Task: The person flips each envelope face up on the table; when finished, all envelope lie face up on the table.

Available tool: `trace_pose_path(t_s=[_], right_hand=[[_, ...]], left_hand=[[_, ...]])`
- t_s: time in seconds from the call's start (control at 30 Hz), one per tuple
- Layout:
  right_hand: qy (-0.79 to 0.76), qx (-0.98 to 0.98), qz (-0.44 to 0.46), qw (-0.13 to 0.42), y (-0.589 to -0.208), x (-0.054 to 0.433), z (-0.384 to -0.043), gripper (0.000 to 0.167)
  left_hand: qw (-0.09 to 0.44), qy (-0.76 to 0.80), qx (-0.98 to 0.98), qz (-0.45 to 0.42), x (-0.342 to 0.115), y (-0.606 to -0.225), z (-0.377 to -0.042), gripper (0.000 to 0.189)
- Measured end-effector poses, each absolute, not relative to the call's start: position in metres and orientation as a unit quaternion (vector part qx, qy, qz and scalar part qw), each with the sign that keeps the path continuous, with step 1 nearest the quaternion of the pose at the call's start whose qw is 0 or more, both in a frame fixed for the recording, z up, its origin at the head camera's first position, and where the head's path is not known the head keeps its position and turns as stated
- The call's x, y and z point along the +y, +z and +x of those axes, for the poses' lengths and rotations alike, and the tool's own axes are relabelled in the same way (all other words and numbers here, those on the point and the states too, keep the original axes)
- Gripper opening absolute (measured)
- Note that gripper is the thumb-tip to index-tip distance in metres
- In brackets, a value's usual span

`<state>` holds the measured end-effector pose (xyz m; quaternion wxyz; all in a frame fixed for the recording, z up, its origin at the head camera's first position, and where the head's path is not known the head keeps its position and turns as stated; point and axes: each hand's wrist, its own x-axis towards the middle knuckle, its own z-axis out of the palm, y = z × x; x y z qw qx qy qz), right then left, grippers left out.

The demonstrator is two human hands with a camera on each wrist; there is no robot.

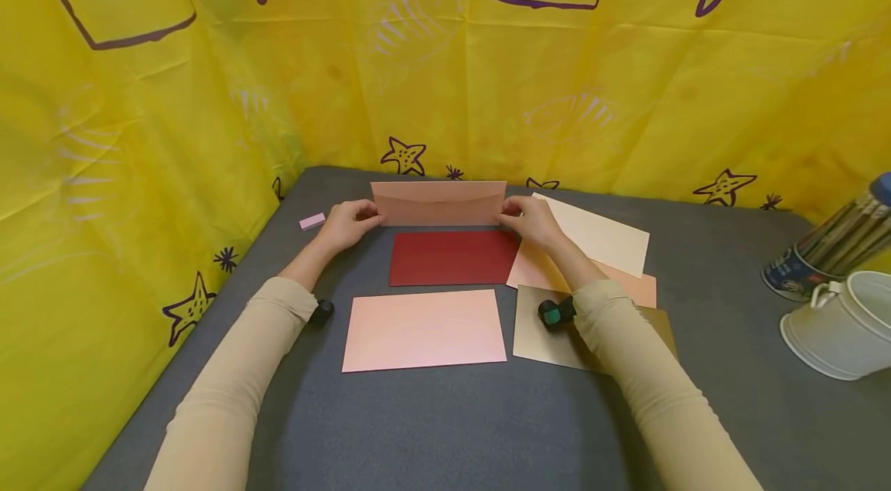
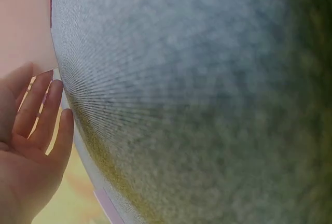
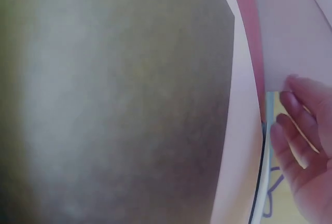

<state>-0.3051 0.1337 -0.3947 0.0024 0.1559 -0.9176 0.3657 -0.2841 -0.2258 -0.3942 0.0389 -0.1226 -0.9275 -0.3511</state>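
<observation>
A pink envelope (image 1: 440, 203) is tilted up on its long edge at the back of the table, its flap line showing. My left hand (image 1: 350, 224) pinches its left lower corner between thumb and fingers. At the opposite corner my right hand (image 1: 532, 216) pinches it the same way. In the right wrist view, thumb and forefinger meet on the envelope (image 3: 290, 42) while the other fingers stay loose. Just in front of it lies a dark red envelope (image 1: 452, 259). Closer to me a light pink envelope (image 1: 425, 330) lies flat.
Under and beside my right forearm lie a cream envelope (image 1: 605, 232), a peach one (image 1: 636, 286) and a gold one (image 1: 543, 329), overlapping. A small pink block (image 1: 312, 222) sits left of my left hand. A pencil cup (image 1: 793, 274) and white pail (image 1: 838, 332) stand far right.
</observation>
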Motion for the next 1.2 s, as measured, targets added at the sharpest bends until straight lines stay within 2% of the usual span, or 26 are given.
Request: trace_pose_path(t_s=[0.23,0.5,0.7,1.2], right_hand=[[0.359,-0.921,0.152,-0.019,-0.396,0.132,-0.305,0.020],[0.400,-0.908,0.122,-0.003,-0.397,0.120,-0.307,0.025],[0.475,-0.877,0.069,-0.017,-0.402,0.110,-0.308,0.032],[0.550,-0.833,-0.014,-0.050,-0.405,0.096,-0.307,0.041]], left_hand=[[0.041,-0.348,-0.929,-0.117,-0.224,-0.395,-0.284,0.021],[0.039,-0.395,-0.916,-0.048,-0.222,-0.392,-0.291,0.034],[0.025,-0.446,-0.895,0.005,-0.219,-0.393,-0.296,0.039],[0.058,-0.435,-0.896,0.068,-0.215,-0.395,-0.299,0.034]])
